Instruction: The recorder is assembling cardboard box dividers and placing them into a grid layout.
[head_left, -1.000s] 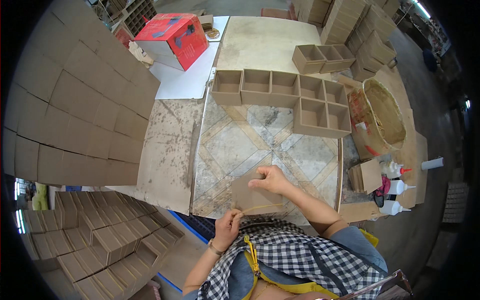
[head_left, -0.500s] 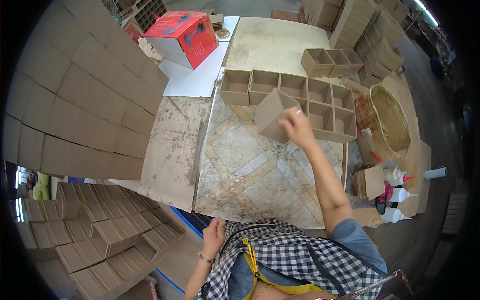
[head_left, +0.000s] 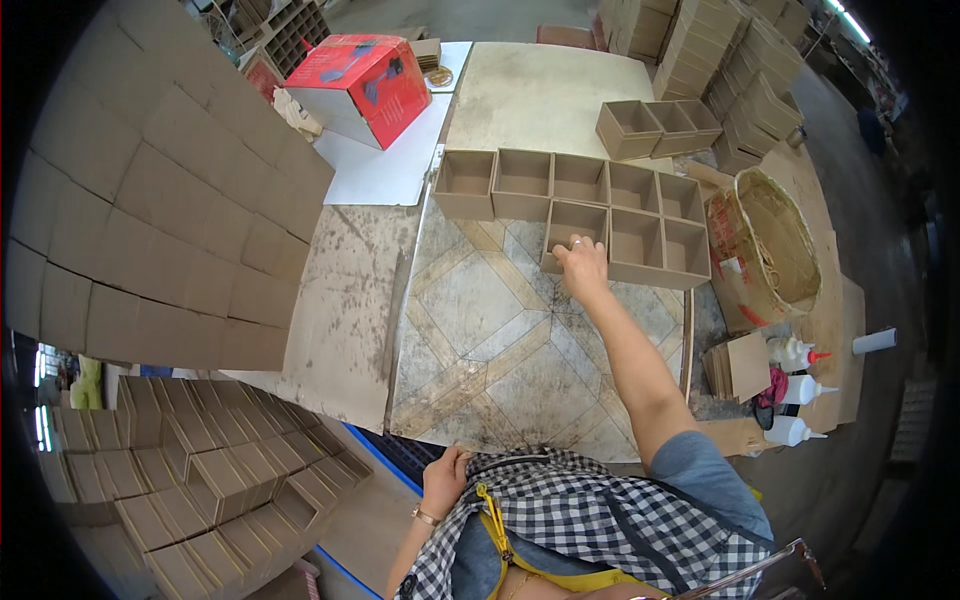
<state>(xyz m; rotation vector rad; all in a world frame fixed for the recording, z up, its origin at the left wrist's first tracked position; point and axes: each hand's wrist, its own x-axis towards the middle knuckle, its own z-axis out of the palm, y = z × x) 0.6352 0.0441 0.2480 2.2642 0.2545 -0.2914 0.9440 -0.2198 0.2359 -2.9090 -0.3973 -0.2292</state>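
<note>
My right hand (head_left: 584, 268) grips the near wall of an open brown cardboard box (head_left: 576, 220), its fingers bent over the rim. That box stands upright at the left end of the nearer row, against the other open boxes (head_left: 632, 190). Behind it, the farther row runs on to the left and ends in another box (head_left: 464, 178). Close to the table's near edge, by my checked apron (head_left: 560, 500), my left hand (head_left: 446, 480) is closed with curled fingers. Whatever it may hold is hidden.
A worn patterned board (head_left: 500, 350) covers the tabletop. To the right stand a large tub (head_left: 725, 250), cardboard pieces (head_left: 738, 366) and white squeeze bottles (head_left: 792, 430). A red box (head_left: 400, 100) sits at the far left. Stacked boxes rise on the left (head_left: 170, 200) and lower left (head_left: 230, 470).
My right hand has brought the tilted box down to the right, and it now stands upright in the nearer row. My left hand has shifted slightly right, closer to the apron.
</note>
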